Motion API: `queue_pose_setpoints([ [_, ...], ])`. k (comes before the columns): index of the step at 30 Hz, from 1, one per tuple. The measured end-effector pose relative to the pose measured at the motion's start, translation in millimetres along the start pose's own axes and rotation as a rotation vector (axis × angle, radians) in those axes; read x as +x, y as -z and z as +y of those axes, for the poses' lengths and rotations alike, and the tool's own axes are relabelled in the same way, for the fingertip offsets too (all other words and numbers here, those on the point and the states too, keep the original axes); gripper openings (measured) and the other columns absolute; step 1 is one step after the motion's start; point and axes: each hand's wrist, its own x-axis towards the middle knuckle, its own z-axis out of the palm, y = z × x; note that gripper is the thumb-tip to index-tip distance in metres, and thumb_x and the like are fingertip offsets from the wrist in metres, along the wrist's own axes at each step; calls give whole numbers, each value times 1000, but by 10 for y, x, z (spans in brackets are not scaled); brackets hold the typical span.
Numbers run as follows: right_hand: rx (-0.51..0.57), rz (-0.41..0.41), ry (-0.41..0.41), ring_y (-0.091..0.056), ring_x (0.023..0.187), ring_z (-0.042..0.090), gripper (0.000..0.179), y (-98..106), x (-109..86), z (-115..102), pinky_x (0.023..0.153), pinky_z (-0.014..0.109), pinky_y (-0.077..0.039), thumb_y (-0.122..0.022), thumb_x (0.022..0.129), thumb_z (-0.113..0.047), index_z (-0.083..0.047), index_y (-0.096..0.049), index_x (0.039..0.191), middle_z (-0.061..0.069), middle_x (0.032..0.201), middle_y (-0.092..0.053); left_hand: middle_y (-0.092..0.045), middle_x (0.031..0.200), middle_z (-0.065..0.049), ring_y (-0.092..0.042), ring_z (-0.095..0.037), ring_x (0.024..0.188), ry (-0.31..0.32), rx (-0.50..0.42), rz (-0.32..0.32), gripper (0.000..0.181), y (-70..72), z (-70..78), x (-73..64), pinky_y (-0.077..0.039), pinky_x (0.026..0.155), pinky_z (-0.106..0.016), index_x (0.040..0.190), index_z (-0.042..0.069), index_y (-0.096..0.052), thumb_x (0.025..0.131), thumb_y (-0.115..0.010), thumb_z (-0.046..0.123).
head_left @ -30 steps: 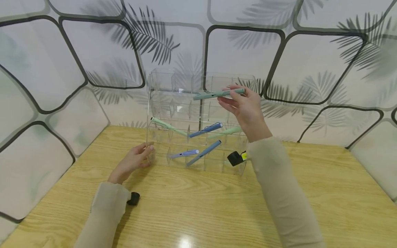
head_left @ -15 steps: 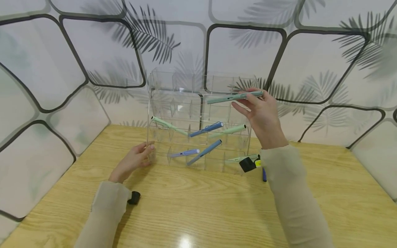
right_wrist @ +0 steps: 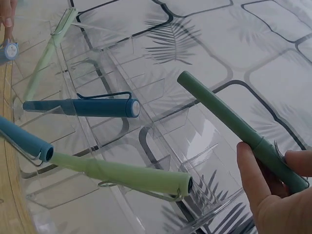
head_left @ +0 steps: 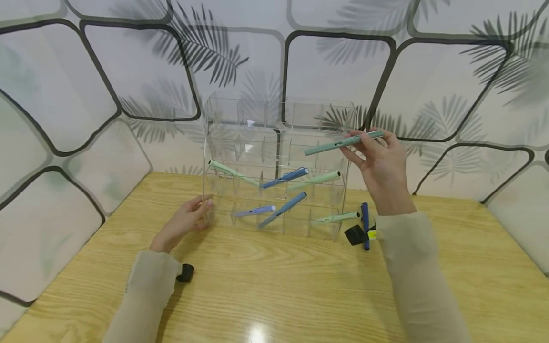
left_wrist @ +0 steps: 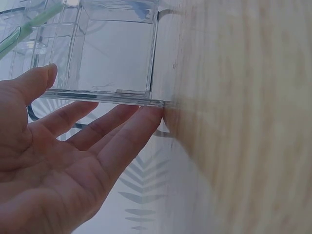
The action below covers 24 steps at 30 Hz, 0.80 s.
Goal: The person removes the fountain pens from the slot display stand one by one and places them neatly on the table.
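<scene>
My right hand (head_left: 383, 162) pinches a grey-green capped pen (head_left: 330, 146) between thumb and fingers, in front of the clear acrylic display rack's upper right part. In the right wrist view the pen's barrel (right_wrist: 219, 108) slants up and away from the fingertips. At the lower left, my left hand (head_left: 188, 221) holds the side panel of the rack (left_wrist: 105, 97), thumb on one face and fingers along the other. Pens lie in the rack's lower tiers: light green ones (head_left: 231, 172), a dark blue one (head_left: 285, 178), a lilac one (head_left: 256, 211) and a grey-blue one (head_left: 283, 209).
A dark blue pen (head_left: 365, 226) lies on the wooden table (head_left: 274, 281) right of the rack, partly behind the right wrist camera (head_left: 357, 235). A pale green pen (head_left: 339, 217) sticks out of the bottom right compartment. A patterned wall (head_left: 334, 76) stands close behind.
My right hand has moved right and slightly down with the grey-green pen, away from the rack's middle, uncovering the pens at the right. The left hand has stayed on the rack.
</scene>
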Motion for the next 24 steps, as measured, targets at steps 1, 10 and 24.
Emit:
queue_pose_setpoints([
  [1, 16, -3, 2, -69, 85, 27, 15, 21, -9, -10, 86, 45, -60, -63, 96, 5, 1, -49, 98, 18, 101, -63, -15, 162, -32, -19, -46, 148, -1, 0, 0, 66, -1, 1, -1, -42, 110, -51, 159, -5, -19, 112, -40, 36],
  [10, 76, 23, 9, -67, 76, 26, 20, 203, -52, -92, 79, 46, -63, -69, 92, 8, 1, -55, 104, 13, 88, -63, -15, 162, -32, -19, -47, 148, -5, 2, -2, 66, 1, 7, 3, -42, 110, -51, 159, -5, -19, 112, -40, 35],
  [24, 69, 80, -8, -69, 72, 26, 39, 556, -74, -175, 70, 45, -65, -69, 90, 11, -5, -44, 115, 11, 85, -63, -16, 161, -33, -21, -48, 147, -5, 16, 2, 66, -1, 7, 10, -44, 109, -50, 159, -5, -20, 111, -41, 36],
])
